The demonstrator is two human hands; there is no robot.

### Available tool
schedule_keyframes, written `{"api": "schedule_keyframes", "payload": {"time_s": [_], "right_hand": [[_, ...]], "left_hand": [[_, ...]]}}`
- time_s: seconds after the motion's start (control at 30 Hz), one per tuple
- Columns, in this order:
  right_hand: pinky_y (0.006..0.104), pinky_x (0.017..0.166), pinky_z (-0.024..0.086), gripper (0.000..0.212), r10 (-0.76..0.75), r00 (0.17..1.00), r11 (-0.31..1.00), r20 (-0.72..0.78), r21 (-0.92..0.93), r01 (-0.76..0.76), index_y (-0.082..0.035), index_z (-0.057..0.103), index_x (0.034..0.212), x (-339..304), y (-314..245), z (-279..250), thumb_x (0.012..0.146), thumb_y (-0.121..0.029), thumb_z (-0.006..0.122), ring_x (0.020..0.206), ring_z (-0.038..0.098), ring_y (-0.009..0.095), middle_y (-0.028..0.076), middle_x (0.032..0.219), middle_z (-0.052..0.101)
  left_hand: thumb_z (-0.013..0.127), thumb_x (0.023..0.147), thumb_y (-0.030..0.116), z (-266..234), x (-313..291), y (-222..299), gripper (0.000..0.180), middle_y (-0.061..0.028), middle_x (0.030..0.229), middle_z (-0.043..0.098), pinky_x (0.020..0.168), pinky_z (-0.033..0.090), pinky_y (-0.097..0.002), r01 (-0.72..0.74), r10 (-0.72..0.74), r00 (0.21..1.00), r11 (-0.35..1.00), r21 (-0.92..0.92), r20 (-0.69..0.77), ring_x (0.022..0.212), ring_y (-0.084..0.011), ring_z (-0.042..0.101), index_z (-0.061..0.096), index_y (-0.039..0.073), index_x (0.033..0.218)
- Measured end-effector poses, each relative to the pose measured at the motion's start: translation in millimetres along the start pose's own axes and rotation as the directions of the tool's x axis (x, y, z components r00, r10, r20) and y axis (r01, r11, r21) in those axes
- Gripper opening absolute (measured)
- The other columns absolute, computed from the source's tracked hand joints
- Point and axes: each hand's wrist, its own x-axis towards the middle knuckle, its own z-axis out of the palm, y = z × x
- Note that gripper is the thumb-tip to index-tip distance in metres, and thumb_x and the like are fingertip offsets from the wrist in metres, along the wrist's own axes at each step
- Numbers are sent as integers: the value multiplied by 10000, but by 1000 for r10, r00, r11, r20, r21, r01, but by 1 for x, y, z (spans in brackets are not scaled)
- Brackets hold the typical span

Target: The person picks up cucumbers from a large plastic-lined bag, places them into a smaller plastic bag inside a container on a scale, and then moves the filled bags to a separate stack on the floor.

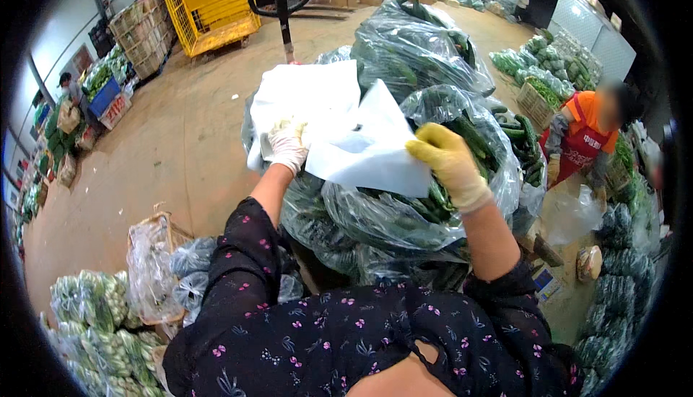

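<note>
White sheets (307, 94), which look like paper, lie over clear plastic bags of cucumbers (404, 220) in front of me. My left hand (289, 144), in a pale glove, rests at the sheets with its fingers bent onto them. A folded, lifted white sheet (372, 155) stretches from there to my right hand (451, 166), which wears a yellowish glove. The fingers of that hand pinch the sheet's right edge above an open bag. Bare cucumbers (473, 137) show in the bag's mouth beneath and beside the sheet.
Behind stands another big bag of cucumbers (415, 50). A pallet jack handle (280, 0) and a yellow cage cart (209, 7) are farther off. To the right, a person in a red apron (583, 141) stands near bagged greens (617, 281). Bagged vegetables (94, 303) lie at lower left.
</note>
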Motion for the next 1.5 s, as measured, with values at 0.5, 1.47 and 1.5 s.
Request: {"api": "schedule_keyframes", "payload": {"time_s": [0.5, 1.47, 1.5], "right_hand": [[294, 740, 428, 211, 135, 958, 982, 253, -163, -95, -4, 619, 900, -184, 35, -49, 715, -16, 719, 780, 519, 164, 46, 847, 568], [239, 604, 371, 75, 108, 977, 961, -181, -231, -150, -27, 610, 780, -269, 162, -204, 846, -57, 630, 674, 435, 67, -43, 720, 528], [240, 584, 341, 111, 123, 971, 965, -207, -201, -165, -44, 596, 750, -278, 177, -220, 848, -75, 639, 657, 398, 56, -62, 696, 493]], "left_hand": [[663, 893, 230, -145, -207, 220, 227, -20, 966, 651, 832, 456, -272, 685, 260, 710, -40, -727, 655, 912, -100, 576, 662, 29, 997], [584, 860, 107, -170, -300, 259, 71, -76, 844, 639, 805, 494, -391, 188, -246, 816, -743, -642, 523, 775, -219, 600, 621, 67, 813], [565, 865, 85, -173, -296, 256, 95, -66, 827, 625, 765, 498, -370, 178, -288, 790, -738, -652, 541, 759, -203, 588, 599, 76, 777]]}}
